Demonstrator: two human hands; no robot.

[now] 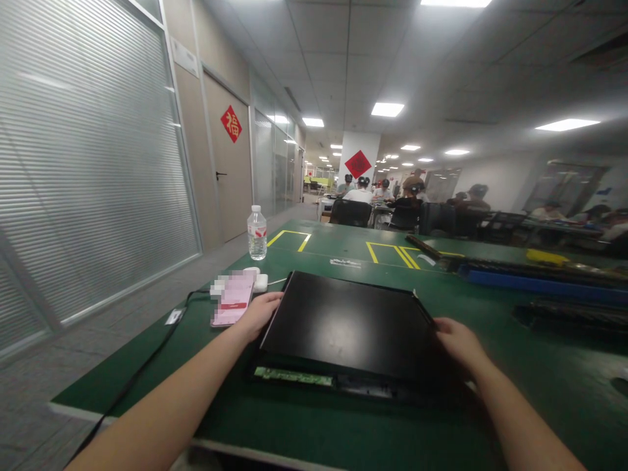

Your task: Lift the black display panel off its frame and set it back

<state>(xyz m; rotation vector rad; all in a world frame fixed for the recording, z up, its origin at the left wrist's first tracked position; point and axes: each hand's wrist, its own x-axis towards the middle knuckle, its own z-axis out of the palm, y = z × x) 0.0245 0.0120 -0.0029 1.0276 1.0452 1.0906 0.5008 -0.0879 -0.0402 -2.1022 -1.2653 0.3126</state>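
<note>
A flat black panel [346,324] lies over a chassis on the green table [304,432]. A strip of green circuit board [293,376] shows under its near edge. My left hand [258,313] grips the panel's left edge, fingers curled round it. My right hand [458,343] holds the panel's right edge, fingers wrapped over the side.
A phone [233,298] lies left of the panel, with a white charger [259,281] and a black cable [147,366] running off the table. A water bottle [256,233] stands behind. Blue and black parts [534,281] lie at the right. Several people sit far back.
</note>
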